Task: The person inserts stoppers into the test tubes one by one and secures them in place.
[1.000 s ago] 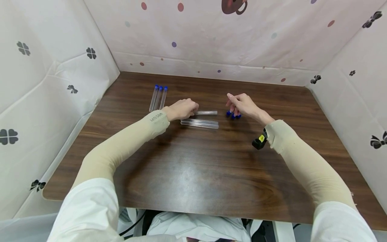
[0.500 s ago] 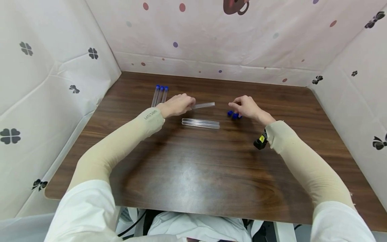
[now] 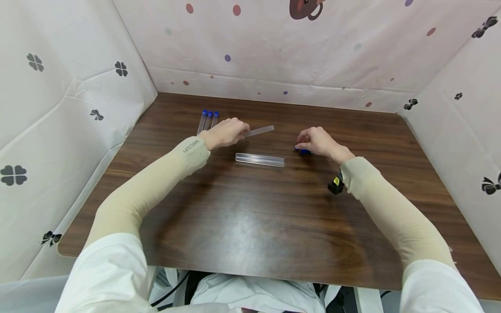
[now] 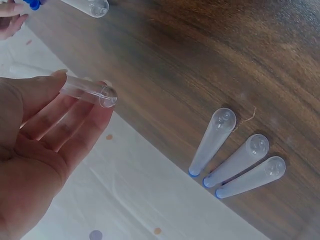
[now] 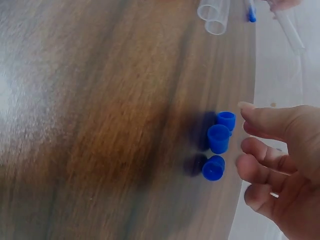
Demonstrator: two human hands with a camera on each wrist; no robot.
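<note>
My left hand [image 3: 228,131] pinches a clear test tube [image 4: 82,91] between thumb and fingers, its open end pointing right in the head view. Over a small group of blue caps [image 3: 304,151] hovers my right hand [image 3: 318,141]. In the right wrist view three caps [image 5: 218,139] lie on the table, with the thumb and bent fingers [image 5: 255,167] just beside them and nothing between them. Two uncapped test tubes [image 3: 260,160] lie side by side between the hands. Beyond my left wrist lie three tubes with blue caps [image 4: 239,159], partly hidden by the arm in the head view.
Everything lies on a dark wooden table [image 3: 250,208]. A white patterned sheet [image 3: 254,48] rises behind it, with similar sheets at the left and right sides. A black wrist camera [image 3: 335,184] hangs under my right wrist.
My left hand has lifted the tube off the table and moved it back and left, tilting its open end upward in view. My right hand has lowered toward the caps.
</note>
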